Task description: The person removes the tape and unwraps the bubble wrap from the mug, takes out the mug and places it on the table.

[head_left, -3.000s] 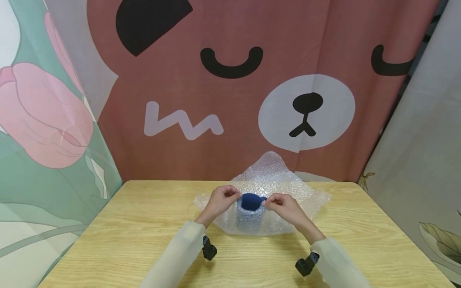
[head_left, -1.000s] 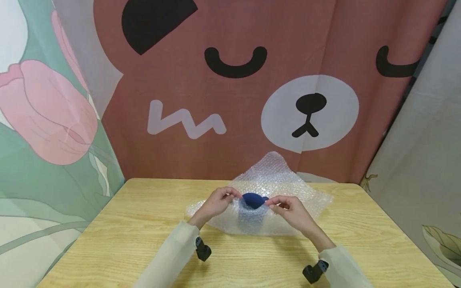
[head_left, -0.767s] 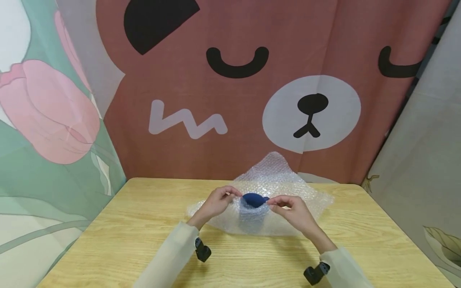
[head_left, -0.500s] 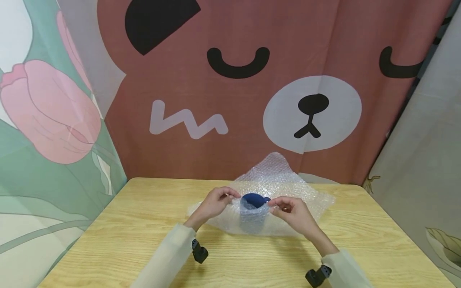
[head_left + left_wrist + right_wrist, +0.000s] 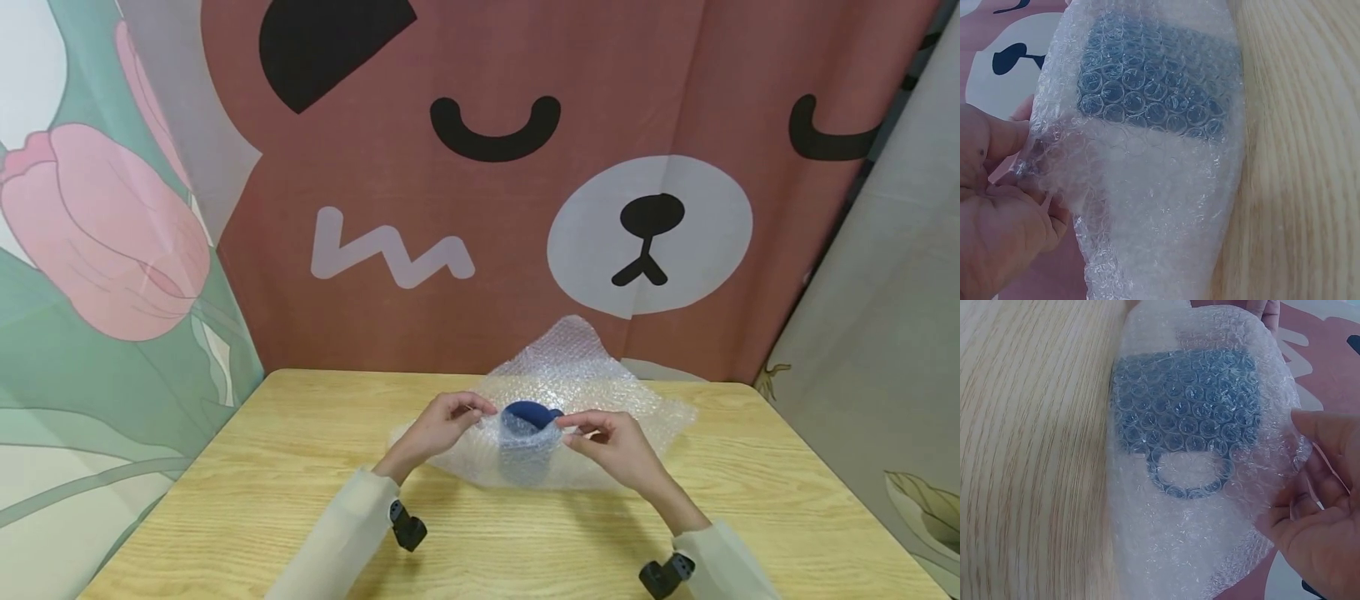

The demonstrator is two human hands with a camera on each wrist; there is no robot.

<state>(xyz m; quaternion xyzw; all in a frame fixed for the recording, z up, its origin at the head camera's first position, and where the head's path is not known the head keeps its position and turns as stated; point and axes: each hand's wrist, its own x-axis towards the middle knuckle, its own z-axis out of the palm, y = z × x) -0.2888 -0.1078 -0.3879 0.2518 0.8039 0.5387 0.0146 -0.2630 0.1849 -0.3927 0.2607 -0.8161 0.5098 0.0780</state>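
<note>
A blue mug (image 5: 527,412) stands upright on a sheet of bubble wrap (image 5: 577,375), whose front part is folded up against it. Its handle (image 5: 1190,490) shows through the bubbles in the right wrist view, on the right-hand side. The folded edge reaches across part of the mug's mouth, leaving the back of the dark blue inside uncovered. Left of the mug, my left hand (image 5: 438,427) pinches the wrap's folded edge between thumb and fingers. On the other side, by the handle, my right hand (image 5: 622,448) pinches the same fold.
The wrap lies on a light wooden table (image 5: 480,550). Behind the far edge hangs a curtain (image 5: 360,333) with a bear face. One corner of the wrap stands up against that curtain. More printed curtains hang at left and right.
The front fold of wrap has risen from around the mug's rim to partly over its mouth. My hands have moved apart, the left leftward and the right rightward, still pinching the wrap.
</note>
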